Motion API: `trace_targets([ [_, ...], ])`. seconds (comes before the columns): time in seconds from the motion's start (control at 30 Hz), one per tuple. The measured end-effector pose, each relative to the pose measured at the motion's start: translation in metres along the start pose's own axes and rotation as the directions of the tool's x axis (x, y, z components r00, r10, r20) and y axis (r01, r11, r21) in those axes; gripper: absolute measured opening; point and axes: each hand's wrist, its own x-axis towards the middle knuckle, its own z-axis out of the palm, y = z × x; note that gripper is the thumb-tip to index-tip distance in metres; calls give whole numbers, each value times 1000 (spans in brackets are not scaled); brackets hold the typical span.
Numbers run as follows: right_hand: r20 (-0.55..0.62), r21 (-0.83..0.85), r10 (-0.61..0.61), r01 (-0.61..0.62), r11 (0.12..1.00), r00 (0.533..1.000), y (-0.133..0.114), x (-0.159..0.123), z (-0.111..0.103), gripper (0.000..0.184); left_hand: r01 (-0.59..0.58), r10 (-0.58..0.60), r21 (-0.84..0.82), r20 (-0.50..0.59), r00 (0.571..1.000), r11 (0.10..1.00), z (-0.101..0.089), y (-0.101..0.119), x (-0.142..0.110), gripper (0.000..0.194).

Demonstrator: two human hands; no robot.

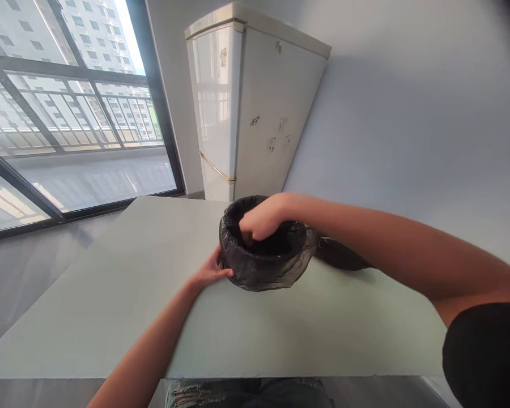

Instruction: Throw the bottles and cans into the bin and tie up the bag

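Note:
A trash bin lined with a thin black plastic bag (pixel 263 272) stands on the pale table, the bag's edge folded out over its rim. My left hand (pixel 212 271) grips the bin's left side, thumb at the front and the other fingers mostly hidden behind it. Inside the mouth of the bin is my right hand (pixel 266 220), its fingers bent downward and bunched together. The fingertips are in shadow, and what they hold, if anything, is hidden. Just right of the bin lies a dark, flat black piece (pixel 344 254), partly covered by my right forearm.
The pale table (pixel 123 294) spreads out beneath the bin. Behind it a white refrigerator (pixel 276 107) with worn marks stands by the grey wall (pixel 408 124). Dark-framed glass doors (pixel 85 113) with a railing beyond are at the left.

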Motion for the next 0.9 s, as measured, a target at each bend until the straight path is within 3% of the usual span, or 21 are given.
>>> trace_targets([
  [0.03,6,-31,-28,28,999,1000,2,-18,-7,26,-2,2,-1,3,1000,1000,0,0,0,107],
  [0.07,-118,-33,-22,18,999,993,6,-35,-9,30,-4,4,-7,8,1000,1000,1,0,1,108],
  [0.1,-320,-14,20,-25,1000,947,12,-50,-7,32,-7,7,-15,13,1000,1000,2,1,1,108],
  [0.17,-639,96,168,-138,986,751,29,-71,10,37,-5,5,-25,17,1000,1000,2,3,2,107],
  [0.2,-690,193,261,-176,965,675,39,-76,23,43,0,1,-25,16,1000,1000,2,3,2,106],
  [0.23,-670,320,358,-183,930,650,50,-77,38,48,5,-5,-22,14,1000,1000,2,3,2,105],
  [0.3,-552,590,451,-53,805,702,68,-72,66,63,20,-20,-16,10,1000,1000,0,2,2,103],
  [0.37,-472,782,443,130,609,762,80,-65,87,84,38,-38,1,-1,999,999,-3,-1,1,103],
  [0.4,-474,825,451,202,528,756,82,-64,94,91,46,-46,13,-14,999,999,-4,-3,1,103],
  [0.43,-498,836,487,248,489,718,82,-64,101,93,54,-54,23,-29,998,998,-5,-3,0,104],
  [0.47,-547,820,542,278,500,638,80,-67,106,90,63,-61,27,-47,997,998,-6,-3,0,104],
  [0.5,-621,776,593,298,556,512,75,-72,113,84,70,-68,22,-59,996,997,-7,-1,0,105],
  [0.53,-708,705,608,306,640,359,69,-78,120,77,76,-75,5,-63,995,997,-7,1,0,106],
  [0.57,-795,607,570,298,737,209,61,-85,128,69,80,-82,-20,-62,995,997,-6,5,0,106],
  [0.6,-872,486,480,279,828,94,52,-91,138,61,84,-87,-52,-59,994,995,-5,9,1,107],
  [0.63,-934,352,355,258,900,37,43,-96,148,56,84,-89,-85,-58,994,993,-5,14,2,107],
  [0.67,-975,221,218,235,947,38,34,-98,158,53,81,-88,-115,-63,994,990,-4,19,3,107],
  [0.77,-978,-63,-89,138,988,189,14,-96,180,48,34,-54,-175,-114,992,984,-2,32,7,101],
  [0.83,-956,-144,-154,57,988,250,10,-92,185,30,0,-29,-185,-152,988,983,-3,36,10,103],
  [0.9,-949,-179,-174,5,984,264,9,-93,185,17,-16,-16,-175,-180,983,984,-5,38,12,110],
])
